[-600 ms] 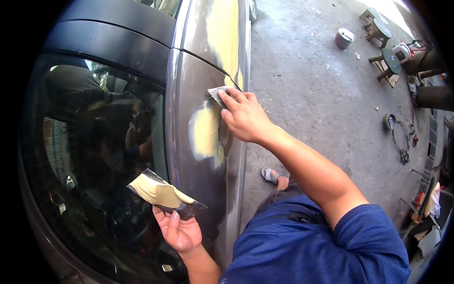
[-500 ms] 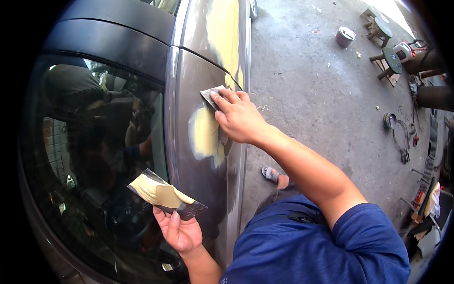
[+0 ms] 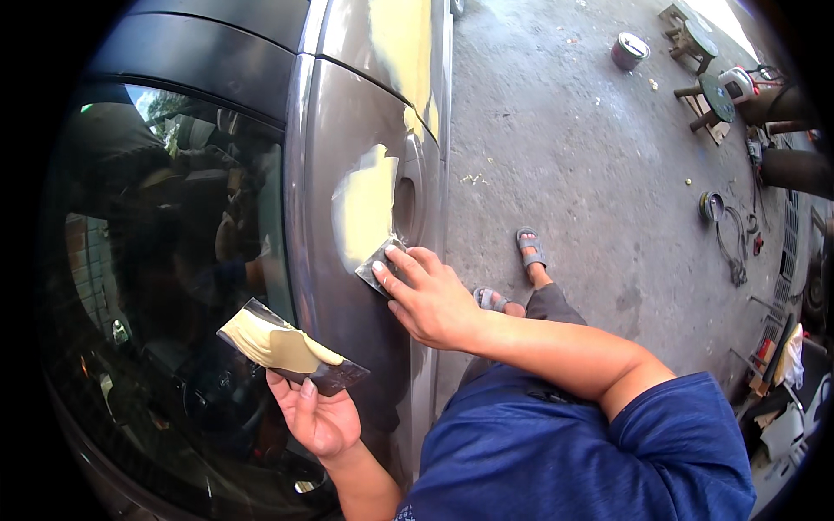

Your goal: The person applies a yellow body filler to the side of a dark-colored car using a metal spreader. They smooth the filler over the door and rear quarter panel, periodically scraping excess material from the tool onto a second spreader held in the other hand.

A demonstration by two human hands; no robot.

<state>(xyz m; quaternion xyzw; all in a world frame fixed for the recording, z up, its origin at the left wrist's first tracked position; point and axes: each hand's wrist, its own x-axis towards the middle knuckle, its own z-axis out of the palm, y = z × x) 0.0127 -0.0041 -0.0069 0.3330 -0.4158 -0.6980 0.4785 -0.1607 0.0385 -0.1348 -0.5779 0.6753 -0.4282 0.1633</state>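
My right hand (image 3: 439, 300) presses a thin dark putty spreader (image 3: 379, 266) against the grey car door (image 3: 347, 321), fingers laid over its back. The spreader's edge sits at the lower end of a pale yellow patch of body filler (image 3: 369, 204), beside the door handle recess (image 3: 405, 208). In my left hand (image 3: 320, 421) a dark flat plate (image 3: 343, 375) is pinched between thumb and fingers, tilted in front of the window. A thick smear of yellow filler (image 3: 269, 343) covers much of the plate. More filler (image 3: 404, 52) coats the adjoining panel farther off.
Dark window glass (image 3: 174, 260) fills the left side. On the concrete floor at right stand a paint can (image 3: 630, 52), small stools (image 3: 714, 100) and a round tin (image 3: 711, 207) near a coiled hose (image 3: 734, 252). My sandalled feet (image 3: 532, 250) are beside the car.
My right hand has drawn the spreader down the door toward me, from the patch's upper end to its lower end. The filler patch now reaches higher and looks smoother. A second foot shows.
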